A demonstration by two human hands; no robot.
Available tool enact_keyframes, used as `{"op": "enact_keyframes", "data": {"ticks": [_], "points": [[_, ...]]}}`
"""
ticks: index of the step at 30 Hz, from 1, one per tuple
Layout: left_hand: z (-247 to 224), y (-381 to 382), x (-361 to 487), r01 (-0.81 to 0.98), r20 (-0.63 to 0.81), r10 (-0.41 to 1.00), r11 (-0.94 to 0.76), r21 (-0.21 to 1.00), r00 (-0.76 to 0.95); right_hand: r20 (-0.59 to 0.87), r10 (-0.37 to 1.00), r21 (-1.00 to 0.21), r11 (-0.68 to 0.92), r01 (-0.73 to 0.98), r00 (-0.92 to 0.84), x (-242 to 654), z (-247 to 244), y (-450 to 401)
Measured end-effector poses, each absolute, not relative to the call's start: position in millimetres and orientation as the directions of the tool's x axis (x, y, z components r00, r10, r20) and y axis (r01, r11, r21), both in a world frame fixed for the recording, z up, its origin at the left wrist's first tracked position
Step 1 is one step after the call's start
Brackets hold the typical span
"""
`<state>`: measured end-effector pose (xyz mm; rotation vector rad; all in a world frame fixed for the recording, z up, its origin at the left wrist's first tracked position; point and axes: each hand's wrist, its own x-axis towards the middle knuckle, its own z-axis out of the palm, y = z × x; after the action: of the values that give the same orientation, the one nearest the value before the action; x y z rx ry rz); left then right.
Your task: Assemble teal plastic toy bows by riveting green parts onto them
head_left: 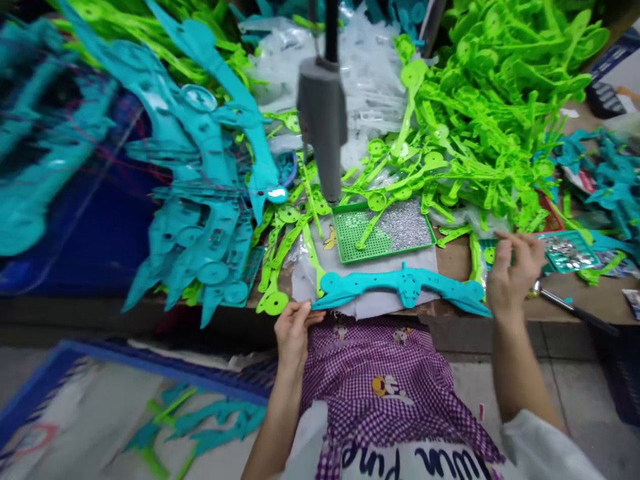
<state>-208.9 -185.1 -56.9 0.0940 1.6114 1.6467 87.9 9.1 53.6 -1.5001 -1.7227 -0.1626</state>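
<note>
A long blue plastic part (409, 287) lies across a pale cloth (360, 305) at the table's front edge. My left hand (295, 327) pinches its left tip between thumb and fingers. Near the right end of the part, my right hand (513, 273) is raised with its fingers bent together; whatever its fingertips hold, if anything, is too small to make out. A green tray (367, 252) of small silvery pieces sits just behind the blue part. Above the tray's left side hangs a grey powered screwdriver (324, 127), pointing down.
Blue parts (200, 220) are stacked at the left, and lime green parts (490, 120) are heaped at the right. A teal tray of metal pieces (570, 252) and a black-handled tool (575, 310) lie at the right. A blue crate (60, 353) stands at the lower left.
</note>
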Motion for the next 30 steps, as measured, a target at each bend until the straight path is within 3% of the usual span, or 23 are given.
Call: {"op": "enact_keyframes", "data": {"ticks": [4,7,11,15,21,30], "points": [[-58,-186,-209,-0.473,-0.459,0.592,0.145,0.869,-0.662,0.537,0.844,-0.709,0.448,0.545,0.004,-13,44,-30],[-59,-186,-209,-0.465,-0.45,0.605,0.145,0.873,-0.657,0.481,0.871,-0.799,0.482,0.359,-0.097,-78,55,-16],[-58,-186,-209,-0.473,-0.45,0.611,0.137,0.87,-0.651,0.449,0.856,-0.849,0.498,0.176,-0.256,-108,75,17],[-58,-186,-210,-0.473,-0.45,0.614,0.138,0.87,-0.649,0.375,0.845,-0.893,0.44,0.096,-0.381,-109,68,36],[-61,-187,-212,-0.454,-0.438,0.636,0.152,0.878,-0.635,0.272,0.92,-0.959,0.282,-0.007,-0.282,-149,41,64],[-67,-188,-211,-0.479,-0.464,0.614,0.154,0.864,-0.639,0.272,0.918,-0.962,0.266,-0.058,-0.289,-174,15,76]]}}
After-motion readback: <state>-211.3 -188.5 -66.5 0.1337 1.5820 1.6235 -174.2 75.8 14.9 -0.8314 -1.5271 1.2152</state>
